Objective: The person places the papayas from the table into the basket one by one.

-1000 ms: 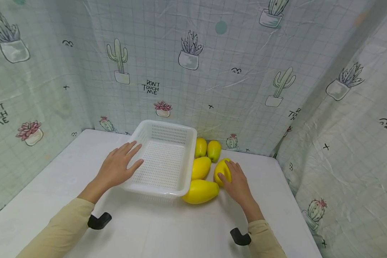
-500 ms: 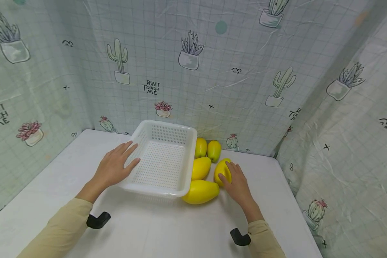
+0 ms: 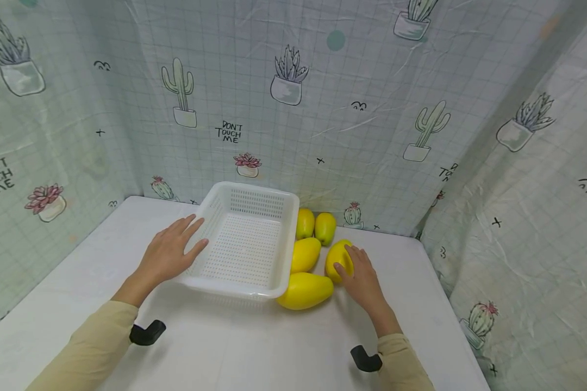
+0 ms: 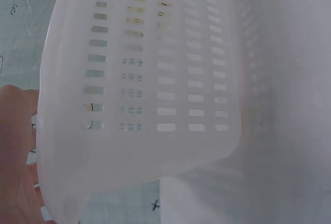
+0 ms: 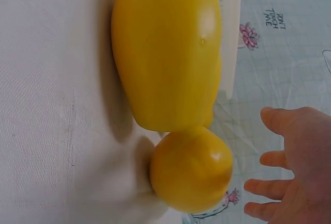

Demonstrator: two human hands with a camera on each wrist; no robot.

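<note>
"Basket (image 3: 247,250) first: what is around it?"

"Behind it hangs your pale curtain (image 3: 332,130), printed with potted cacti. The basket sits upright on your white table (image 3: 283,347), toward the back, between your two hands, its slotted walls white and its floor bare."

"And the arms?"

"Both sleeves (image 3: 85,345) are tan. Your left hand (image 3: 168,252) is at the basket's left rim, fingers straight and well spread, thumb apart, with nothing in its hold. Whether it touches the rim you cannot tell, as the wall hides part of it in the left wrist view. Your right hand (image 3: 364,279) is above the table to the right of the basket, fingers apart and gently bent, gripping nothing."

"Now the fruit?"

"All five are yellow and lie to the basket's right. Biggest is the long fruit (image 3: 305,291), by the near right corner, one end hidden under the rim. Your round fruit (image 3: 339,262) is just beside its tip, under your right hand; the right wrist view shows a gap between it and your fingertips. The middle fruit (image 3: 305,255) lies behind the long one, partly covered by the rim. Smallest are two small fruits (image 3: 325,228), side by side at the back near the curtain."
</note>
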